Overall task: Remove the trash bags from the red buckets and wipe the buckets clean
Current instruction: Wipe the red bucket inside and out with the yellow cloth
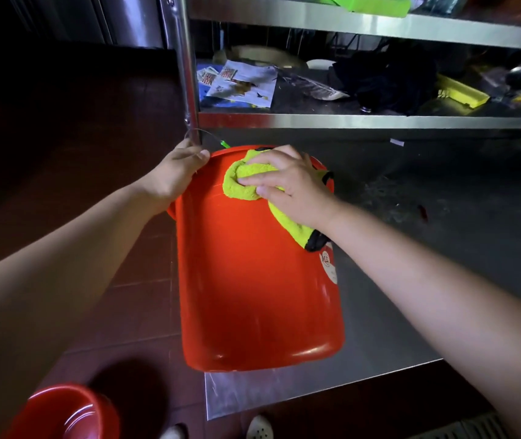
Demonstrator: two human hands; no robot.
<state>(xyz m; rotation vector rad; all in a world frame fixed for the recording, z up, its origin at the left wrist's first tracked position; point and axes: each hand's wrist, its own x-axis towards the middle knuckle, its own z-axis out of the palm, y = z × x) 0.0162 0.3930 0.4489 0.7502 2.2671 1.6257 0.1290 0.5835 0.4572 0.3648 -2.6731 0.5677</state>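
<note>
A red bucket (253, 296) lies on its side on the steel table (411, 280), its base toward me and its rim at the far end. My left hand (173, 172) grips the rim at the far left. My right hand (287, 182) presses a yellow-green cloth (243, 182) with a black edge against the upper side wall near the rim, its fingers curled over the cloth. A second red bucket (62, 413) stands upright on the floor at the lower left, and I see no bag in it.
A steel shelf (348, 122) hangs just beyond the bucket, holding papers (240, 83), a dark cloth (386, 80) and a yellow brush (462, 93). A shelf post (186, 74) stands by my left hand. Dark red floor tiles lie to the left. My shoes (259, 429) show below the table edge.
</note>
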